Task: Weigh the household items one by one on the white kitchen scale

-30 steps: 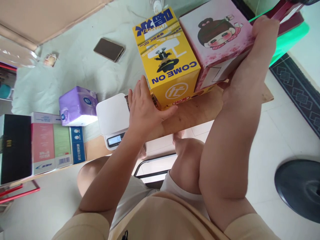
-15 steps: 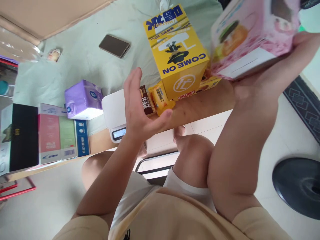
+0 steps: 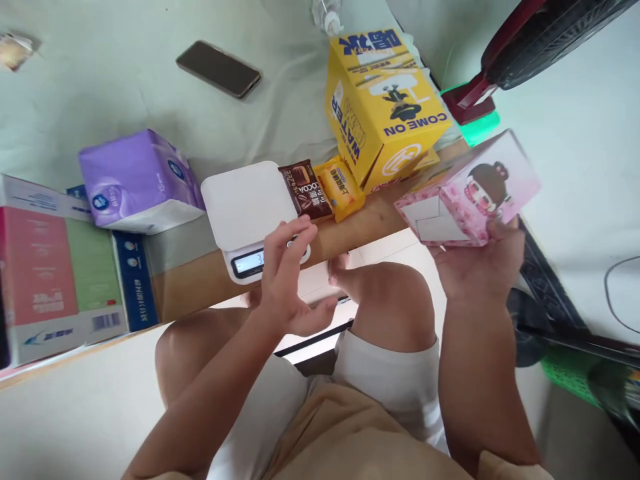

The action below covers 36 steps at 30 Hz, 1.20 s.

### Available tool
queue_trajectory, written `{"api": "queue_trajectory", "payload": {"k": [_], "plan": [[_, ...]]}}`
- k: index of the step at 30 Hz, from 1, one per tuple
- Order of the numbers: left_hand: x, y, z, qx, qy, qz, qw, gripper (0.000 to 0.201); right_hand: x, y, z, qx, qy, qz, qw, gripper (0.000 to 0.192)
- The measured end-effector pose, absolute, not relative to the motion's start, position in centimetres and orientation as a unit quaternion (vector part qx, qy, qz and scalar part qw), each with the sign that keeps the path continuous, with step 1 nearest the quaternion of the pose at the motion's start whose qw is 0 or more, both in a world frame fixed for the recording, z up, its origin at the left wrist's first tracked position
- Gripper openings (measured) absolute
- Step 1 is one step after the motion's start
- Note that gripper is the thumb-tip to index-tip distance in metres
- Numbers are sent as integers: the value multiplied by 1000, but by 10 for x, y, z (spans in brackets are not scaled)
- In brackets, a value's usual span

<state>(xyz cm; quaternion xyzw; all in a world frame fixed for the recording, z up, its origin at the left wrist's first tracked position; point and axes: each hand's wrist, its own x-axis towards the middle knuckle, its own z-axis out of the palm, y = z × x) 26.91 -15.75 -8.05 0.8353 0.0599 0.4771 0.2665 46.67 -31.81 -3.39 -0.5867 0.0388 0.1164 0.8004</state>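
Note:
My right hand (image 3: 483, 267) grips a pink cardboard box (image 3: 493, 180) with a cartoon girl on one side, held beyond the table's front edge. My left hand (image 3: 290, 280), fingers apart and nothing in it, hovers over the front right corner of a white digital scale (image 3: 245, 207). The scale's display is lit and partly covered by my fingers. Next to the scale's plate lies a brown cocoa snack packet (image 3: 305, 190), with a yellow snack packet (image 3: 340, 187) beside it. Behind these a yellow box (image 3: 385, 107) marked COME ON stands near the table edge.
A phone (image 3: 219, 69) lies on the pale cloth. Left of the scale are a purple tissue pack (image 3: 137, 177) and several flat boxes, one pink and green (image 3: 70, 267). A clear bottle (image 3: 327, 17) and a dark fan (image 3: 545, 43) are at the back.
The pink box has come down and nearer to me in my right hand. My left hand has moved down, uncovering the scale's plate and the packets. The view has shifted.

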Motion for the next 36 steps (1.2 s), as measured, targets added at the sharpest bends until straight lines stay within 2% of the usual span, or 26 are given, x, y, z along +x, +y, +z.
{"api": "queue_trajectory", "payload": {"k": [3, 7, 13, 20, 24, 30, 36], "plan": [[257, -167, -86, 830, 37, 471, 297, 78, 451, -308, -43, -592, 116, 134, 786, 60], [247, -172, -82, 813, -1, 486, 320, 68, 442, -295, -51, -625, 121, 133, 759, 65], [239, -167, -78, 784, 26, 511, 352, 68, 440, -301, -56, -765, 111, 131, 620, 64], [237, -156, -80, 781, 56, 517, 346, 67, 432, -313, -61, -822, 54, 122, 554, 74], [237, -151, -81, 788, 67, 512, 335, 70, 424, -316, -61, -853, -6, 99, 512, 72], [237, -145, -82, 792, 78, 513, 320, 71, 427, -320, -65, -847, -18, 95, 523, 80], [238, -138, -84, 777, 104, 542, 304, 79, 426, -318, -74, -846, -8, 86, 525, 73]]}}
